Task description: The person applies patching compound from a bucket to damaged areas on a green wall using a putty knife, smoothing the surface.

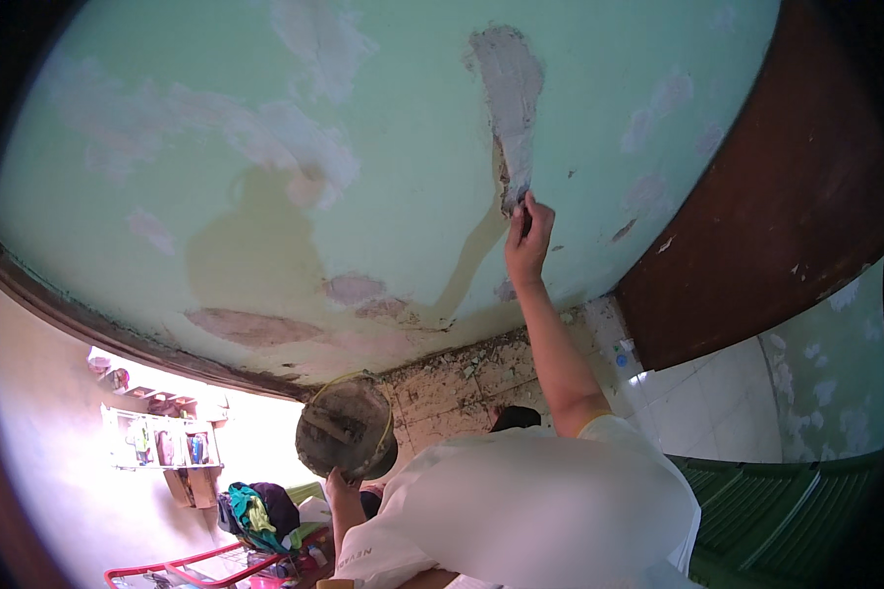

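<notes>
My right hand [529, 243] is raised to the green wall [403, 147], its fingers closed at the lower end of a long grey plaster patch [514, 88]. Something small and dark shows at the fingertips, too hidden to name. Along the patch's lower left edge the wall is broken and rough. Low on the left, my left hand [340, 488] grips the near side of a round bucket [311, 454] with a yellow handle. Grey mortar [339, 417] lies inside it, with a lump or tool shape that I cannot make out.
Broken plaster bits [471, 368] litter the floor along the wall's foot. A dark brown door [756, 206] stands at right, above a green slatted surface [776, 510]. At lower left are a red metal frame [182, 564], piled clothes [265, 515] and a shelf [162, 442].
</notes>
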The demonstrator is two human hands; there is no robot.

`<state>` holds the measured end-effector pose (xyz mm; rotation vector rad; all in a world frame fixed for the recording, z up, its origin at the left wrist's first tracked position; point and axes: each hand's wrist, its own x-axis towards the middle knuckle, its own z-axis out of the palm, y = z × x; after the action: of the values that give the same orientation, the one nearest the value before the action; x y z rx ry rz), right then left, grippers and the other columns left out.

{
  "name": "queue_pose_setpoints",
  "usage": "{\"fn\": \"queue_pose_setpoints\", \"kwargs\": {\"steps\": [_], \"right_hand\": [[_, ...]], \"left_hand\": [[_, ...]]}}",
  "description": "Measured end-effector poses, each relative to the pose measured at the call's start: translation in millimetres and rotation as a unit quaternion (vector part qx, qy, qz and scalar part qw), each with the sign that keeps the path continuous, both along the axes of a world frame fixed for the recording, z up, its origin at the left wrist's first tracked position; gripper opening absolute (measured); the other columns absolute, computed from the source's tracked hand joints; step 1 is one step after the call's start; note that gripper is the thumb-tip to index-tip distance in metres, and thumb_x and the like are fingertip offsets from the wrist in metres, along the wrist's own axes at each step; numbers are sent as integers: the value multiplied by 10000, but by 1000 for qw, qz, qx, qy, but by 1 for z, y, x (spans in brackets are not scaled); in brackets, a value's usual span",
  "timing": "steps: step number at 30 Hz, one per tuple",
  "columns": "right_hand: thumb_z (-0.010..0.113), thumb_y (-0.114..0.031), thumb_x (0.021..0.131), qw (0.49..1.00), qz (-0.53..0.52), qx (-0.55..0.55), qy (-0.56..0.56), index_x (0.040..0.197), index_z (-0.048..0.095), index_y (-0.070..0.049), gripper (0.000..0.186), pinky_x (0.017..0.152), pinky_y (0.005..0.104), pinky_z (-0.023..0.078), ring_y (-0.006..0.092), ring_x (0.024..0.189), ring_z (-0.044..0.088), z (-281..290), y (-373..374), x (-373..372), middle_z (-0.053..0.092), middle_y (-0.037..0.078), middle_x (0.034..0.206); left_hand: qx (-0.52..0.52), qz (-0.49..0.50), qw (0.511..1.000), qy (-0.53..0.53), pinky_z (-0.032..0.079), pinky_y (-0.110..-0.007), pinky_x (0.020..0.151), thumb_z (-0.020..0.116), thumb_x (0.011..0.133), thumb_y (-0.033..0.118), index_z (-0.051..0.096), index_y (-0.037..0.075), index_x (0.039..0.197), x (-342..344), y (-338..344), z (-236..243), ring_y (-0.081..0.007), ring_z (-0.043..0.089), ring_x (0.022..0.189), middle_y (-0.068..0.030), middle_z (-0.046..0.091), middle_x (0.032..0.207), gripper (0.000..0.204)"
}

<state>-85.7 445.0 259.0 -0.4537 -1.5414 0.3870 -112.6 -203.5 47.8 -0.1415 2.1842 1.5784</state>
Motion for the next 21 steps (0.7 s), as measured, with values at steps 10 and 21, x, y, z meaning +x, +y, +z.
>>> {"fn": "queue_pose_setpoints", "kwargs": {"steps": [10, 21], "right_hand": [[552, -66, 945, 998, -41, 22, -33, 1272, 505, -45, 331, 764, 384, 468, 296, 912, 515, 49, 19, -3, 515, 153, 980], [572, -22, 913, 998, -27, 55, 27, 1289, 507, -70, 384, 779, 409, 449, 305, 880, 490, 95, 7, 1, 518, 142, 926]], "left_hand": [[24, 16, 1000, 0, 510, -551, 848, 627, 798, 121, 556, 17, 1043, -9, -28, -35, -342, 589, 981, -160, 600, 1023, 275], [-36, -7, 999, 33, 561, -418, 807, 736, 660, -55, 555, 5, 1033, 9, -12, 0, -244, 616, 904, -122, 582, 1071, 419]]}}
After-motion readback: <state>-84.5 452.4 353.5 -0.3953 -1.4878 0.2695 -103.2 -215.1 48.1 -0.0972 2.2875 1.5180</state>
